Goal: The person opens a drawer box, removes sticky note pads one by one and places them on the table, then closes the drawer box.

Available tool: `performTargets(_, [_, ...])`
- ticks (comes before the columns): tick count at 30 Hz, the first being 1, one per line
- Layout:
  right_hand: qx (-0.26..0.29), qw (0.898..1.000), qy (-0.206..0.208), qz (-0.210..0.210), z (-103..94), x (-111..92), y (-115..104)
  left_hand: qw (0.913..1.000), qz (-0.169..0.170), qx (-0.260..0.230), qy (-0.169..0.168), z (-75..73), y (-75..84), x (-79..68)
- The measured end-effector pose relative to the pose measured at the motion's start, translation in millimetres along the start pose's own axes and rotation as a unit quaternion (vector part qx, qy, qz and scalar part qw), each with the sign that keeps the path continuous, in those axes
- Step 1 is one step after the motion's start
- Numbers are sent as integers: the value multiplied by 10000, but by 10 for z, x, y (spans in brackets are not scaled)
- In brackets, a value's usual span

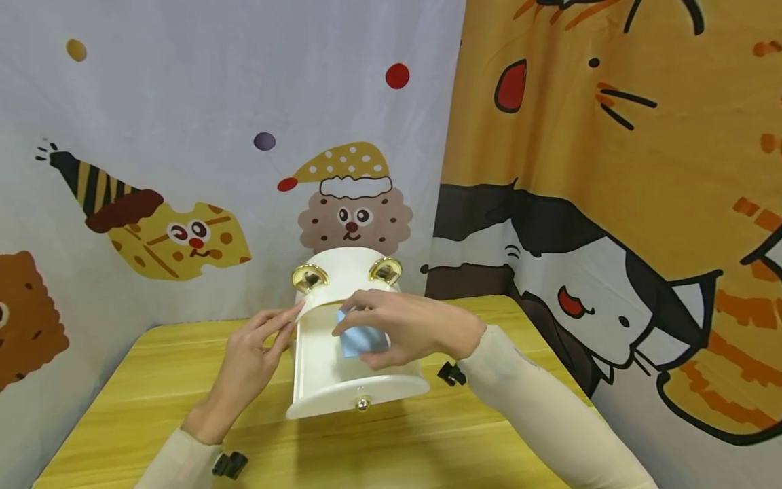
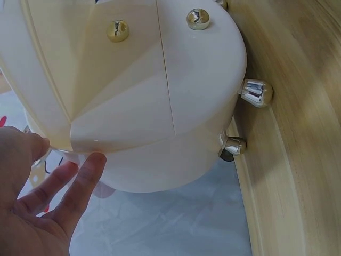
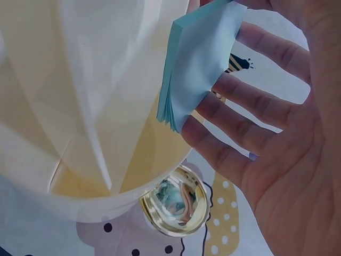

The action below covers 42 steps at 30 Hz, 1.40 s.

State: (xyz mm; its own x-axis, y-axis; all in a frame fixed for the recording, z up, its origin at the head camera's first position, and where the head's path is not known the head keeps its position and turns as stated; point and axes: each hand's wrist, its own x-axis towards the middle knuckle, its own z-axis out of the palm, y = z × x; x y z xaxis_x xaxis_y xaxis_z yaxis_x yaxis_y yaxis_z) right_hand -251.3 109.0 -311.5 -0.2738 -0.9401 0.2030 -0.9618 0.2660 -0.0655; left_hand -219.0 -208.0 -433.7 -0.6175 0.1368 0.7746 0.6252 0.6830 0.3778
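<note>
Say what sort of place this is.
Probably a screened-off tabletop activity corner: cartoon-printed cloth hangs close behind a wood-grain table, where a white drawer unit stands.

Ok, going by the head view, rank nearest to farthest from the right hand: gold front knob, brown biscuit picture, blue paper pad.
1. Blue paper pad, held in the right hand.
2. Gold front knob, below that hand in view.
3. Brown biscuit picture, at the view's left edge.
</note>
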Motion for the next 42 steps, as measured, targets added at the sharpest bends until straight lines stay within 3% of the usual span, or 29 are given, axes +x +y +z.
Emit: performTargets(42, [-186,9974,580,395,-32,-443,194,9999,-109,10,-7,-3,15,-8])
